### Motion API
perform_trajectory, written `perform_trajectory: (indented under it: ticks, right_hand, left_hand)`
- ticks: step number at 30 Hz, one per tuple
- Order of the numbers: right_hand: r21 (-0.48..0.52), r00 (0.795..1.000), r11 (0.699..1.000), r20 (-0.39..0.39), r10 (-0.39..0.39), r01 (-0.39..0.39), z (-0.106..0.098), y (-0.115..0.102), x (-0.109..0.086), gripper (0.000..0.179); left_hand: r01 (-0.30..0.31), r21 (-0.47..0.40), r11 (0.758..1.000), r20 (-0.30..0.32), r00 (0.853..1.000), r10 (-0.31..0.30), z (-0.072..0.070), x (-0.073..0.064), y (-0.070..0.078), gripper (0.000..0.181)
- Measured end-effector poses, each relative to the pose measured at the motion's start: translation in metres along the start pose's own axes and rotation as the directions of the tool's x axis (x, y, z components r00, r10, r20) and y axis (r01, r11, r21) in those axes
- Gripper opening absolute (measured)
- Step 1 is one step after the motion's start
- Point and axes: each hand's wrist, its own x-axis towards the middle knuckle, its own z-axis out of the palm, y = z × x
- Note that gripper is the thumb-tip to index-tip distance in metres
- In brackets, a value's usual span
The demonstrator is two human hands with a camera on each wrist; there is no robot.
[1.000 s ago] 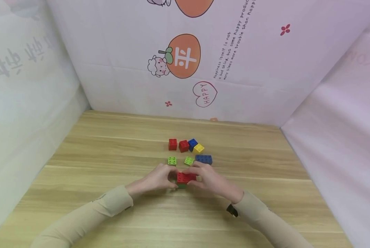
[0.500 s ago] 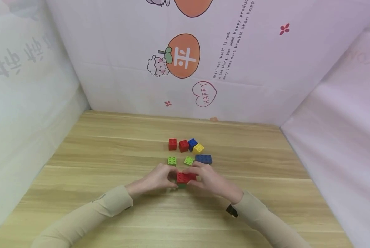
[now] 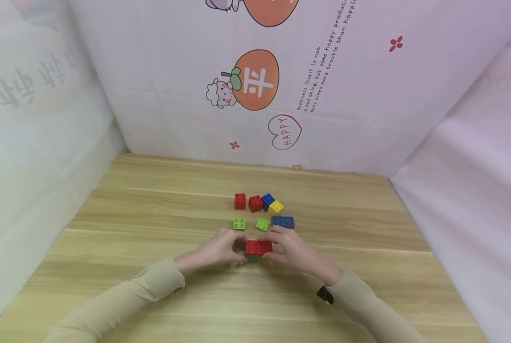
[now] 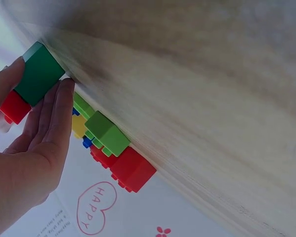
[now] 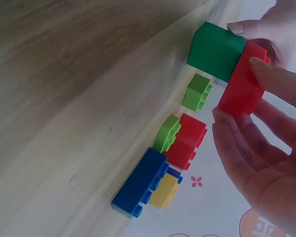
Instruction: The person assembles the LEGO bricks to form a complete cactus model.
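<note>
A long red building brick (image 3: 258,247) lies on top of a dark green block (image 5: 217,52) that rests on the table. Seen from the right wrist, the red brick reaches out past the green block toward my right hand (image 3: 298,252). The right hand pinches that overhanging end between thumb and fingers. On the other side, my left hand (image 3: 218,247) holds the green block, its thumb on the near face and its fingers on the far one, as the left wrist view shows. Whether the studs are fully pressed together is hidden.
Just beyond the hands lie two lime green bricks (image 3: 239,224) and a long blue brick (image 3: 283,222). Behind them are two red bricks (image 3: 240,201), a small blue brick (image 3: 267,201) and a yellow brick (image 3: 275,207). White printed cloth (image 3: 174,95) walls the wooden table (image 3: 152,214).
The right hand's fingers have shifted slightly to the right along the red brick, so more of its top shows. The left hand stays in place. The head view has tilted a little.
</note>
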Motion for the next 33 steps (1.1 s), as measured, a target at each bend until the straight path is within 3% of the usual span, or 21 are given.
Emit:
perform_trajectory:
  ticks: [19, 25, 33]
  right_hand:
    - [0.000, 1.000, 1.000, -0.019, 0.013, -0.013, -0.002, 0.002, -0.006, 0.035]
    - [-0.003, 1.000, 1.000, -0.023, 0.007, -0.007, 0.000, 0.003, -0.007, 0.035]
    - [-0.008, 1.000, 1.000, -0.025, -0.007, 0.007, 0.000, 0.005, -0.007, 0.034]
  left_hand:
    - [-0.012, -0.011, 1.000, 0.008, 1.000, 0.012, -0.005, -0.003, 0.001, 0.040]
    - [-0.064, -0.031, 0.997, -0.033, 0.997, 0.063, -0.018, -0.003, -0.001, 0.039]
    - [-0.025, -0.018, 1.000, -0.112, 0.993, 0.023, -0.039, 0.006, -0.011, 0.037]
